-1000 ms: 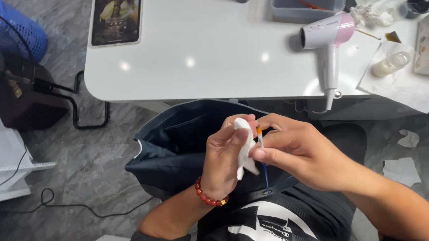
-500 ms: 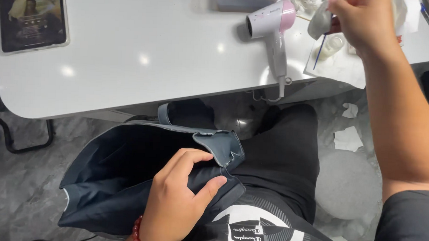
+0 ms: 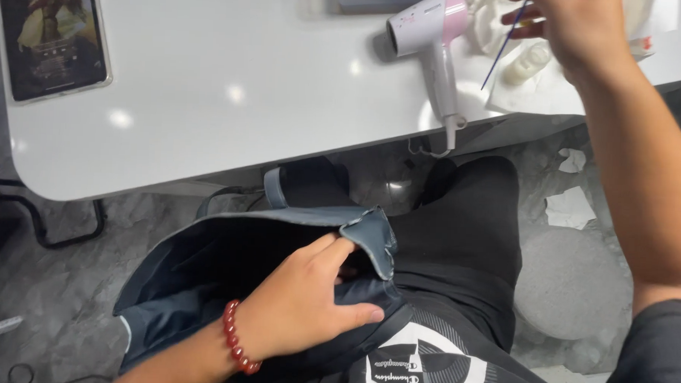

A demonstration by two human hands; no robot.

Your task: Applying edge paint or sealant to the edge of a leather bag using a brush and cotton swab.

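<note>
- My left hand (image 3: 306, 307) lies flat on the dark blue-grey garment (image 3: 224, 274) in my lap, fingers pressing down near its folded-over edge (image 3: 373, 242), palm loose and clutching nothing.
- My right hand (image 3: 580, 30) is up at the far right of the white table (image 3: 208, 96), pinching a thin blue stick (image 3: 504, 46) like a fine brush; its tip points down toward the small pale bottle (image 3: 527, 64) on the white paper (image 3: 540, 93).
- The pink and white hair dryer (image 3: 432, 44) lies just left of that paper, untouched, and a tablet (image 3: 52, 34) sits at the far left.
- I judge the work on the cloth as under way, not finished: the stick is away from the garment.
- Against half a second ago, my right hand has opened toward the bottle with the stick now showing, while my left has barely shifted on the fold.
</note>
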